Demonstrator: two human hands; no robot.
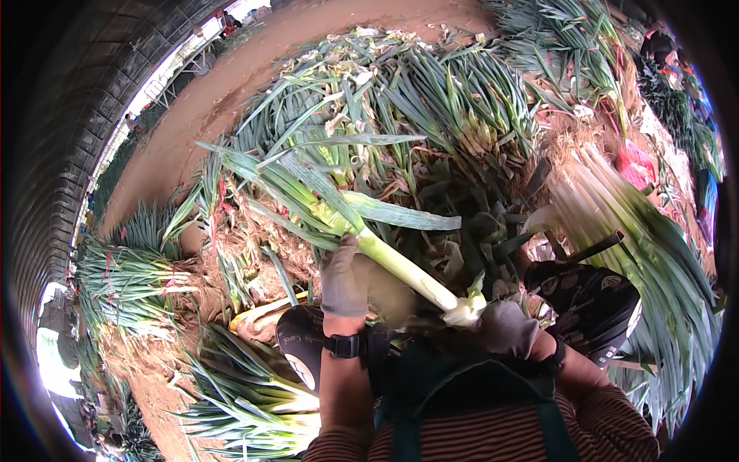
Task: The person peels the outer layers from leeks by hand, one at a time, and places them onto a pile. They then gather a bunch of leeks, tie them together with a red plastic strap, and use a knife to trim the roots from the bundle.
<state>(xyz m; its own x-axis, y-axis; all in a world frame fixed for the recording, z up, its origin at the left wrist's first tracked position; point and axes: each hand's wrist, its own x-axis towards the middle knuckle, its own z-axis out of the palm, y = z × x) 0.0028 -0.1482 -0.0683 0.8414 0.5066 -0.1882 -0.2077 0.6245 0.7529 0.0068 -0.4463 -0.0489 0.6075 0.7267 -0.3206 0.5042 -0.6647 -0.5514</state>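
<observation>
Green-leaved leek [408,266], slanting before torso [469,431], leaves up left, pale base down right. Rests in left hand [344,282], gloved fingers closed round stalk near leaves. At pale base, gloved right hand [506,327]; cannot tell whether fingers grip, tips hidden. Beyond, leafy green heap [454,92]. To right, pile [631,219], white stems and roots up, leaves trailing down. To left, red-tied bundles [127,277].

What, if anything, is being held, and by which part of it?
The left hand grips a leek where its leaves branch. The right hand is by its pale base; whether gripping is unclear.
</observation>
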